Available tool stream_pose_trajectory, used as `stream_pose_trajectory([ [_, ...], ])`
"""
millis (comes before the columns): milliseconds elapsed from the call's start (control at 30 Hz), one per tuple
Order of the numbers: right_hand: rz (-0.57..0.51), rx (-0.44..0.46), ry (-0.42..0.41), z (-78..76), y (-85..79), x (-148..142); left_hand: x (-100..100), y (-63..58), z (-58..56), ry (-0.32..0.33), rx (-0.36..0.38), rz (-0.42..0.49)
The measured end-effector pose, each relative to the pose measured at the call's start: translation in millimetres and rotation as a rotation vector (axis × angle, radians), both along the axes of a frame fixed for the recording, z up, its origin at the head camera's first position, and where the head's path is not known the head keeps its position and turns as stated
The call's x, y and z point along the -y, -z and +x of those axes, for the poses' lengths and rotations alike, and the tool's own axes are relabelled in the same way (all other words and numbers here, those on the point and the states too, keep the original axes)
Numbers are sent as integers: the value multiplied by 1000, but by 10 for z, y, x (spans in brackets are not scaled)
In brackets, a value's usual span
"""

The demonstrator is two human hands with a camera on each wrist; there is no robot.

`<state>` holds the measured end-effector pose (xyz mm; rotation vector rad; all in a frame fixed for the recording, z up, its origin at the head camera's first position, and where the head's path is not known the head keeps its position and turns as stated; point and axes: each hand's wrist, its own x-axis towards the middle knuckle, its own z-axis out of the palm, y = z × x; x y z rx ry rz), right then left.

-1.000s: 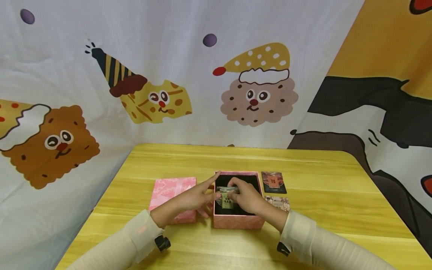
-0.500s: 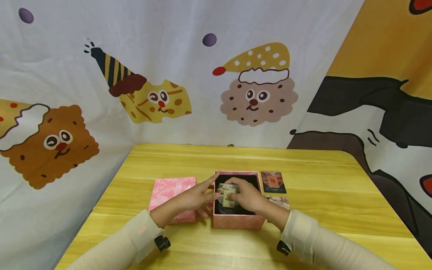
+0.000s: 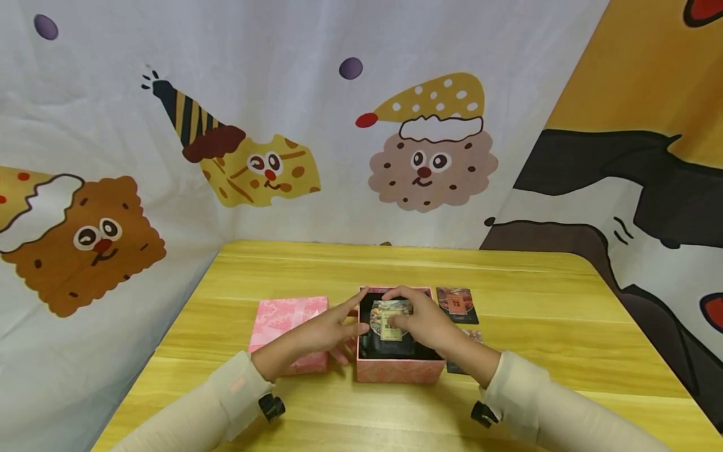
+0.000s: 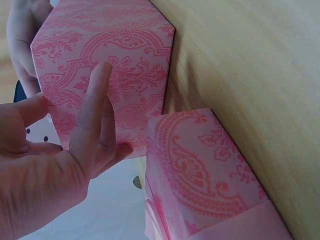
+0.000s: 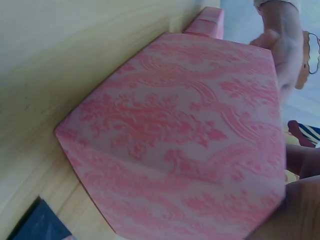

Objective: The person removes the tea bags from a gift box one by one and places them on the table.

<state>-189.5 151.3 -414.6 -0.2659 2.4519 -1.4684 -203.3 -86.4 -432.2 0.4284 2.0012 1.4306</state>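
An uncovered pink patterned box [image 3: 398,372] with a black interior stands on the table. My right hand [image 3: 426,323] reaches over its right side and pinches a flat dark packet [image 3: 395,347] with a food picture and a yellow label. The packet lies within the box opening; part of it is hidden behind the thumb and fingers. At the box's left side is my left hand [image 3: 333,331], thumb at the rim and the other fingers stretched along the outer wall [image 4: 135,75], as the left wrist view shows.
Left of the box sits a pink lid [image 3: 288,314] with a ribbon band, partly under my left forearm. Right of the box lie a dark packet with an orange label [image 3: 457,304] and another packet [image 3: 459,366] half hidden by my right wrist. A printed cloth [image 3: 339,226] hangs behind the table.
My right hand has shifted a little right with the packet, which now shows more of its dark lower part and food picture. The left hand stays in place.
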Motion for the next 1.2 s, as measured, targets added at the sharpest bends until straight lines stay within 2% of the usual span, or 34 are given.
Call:
stream_pose_trajectory([
  [233, -65, 22, -1, 21, -97, -175, -1, -5, 7, -4, -7, -6],
  [467, -119, 40, 56, 55, -120, -342, -1, -13, 14, 3, -12, -13],
  [733, -188, 18, 43, 122, -108, -585, -3, -19, 18, 10, -8, -27],
  [867, -188, 18, 49, 173, -103, -730, -2, -22, 16, 11, -7, -27],
  [1200, -224, 97, 114, 316, -16, -1083, 3, -20, 18, 14, -16, -19],
])
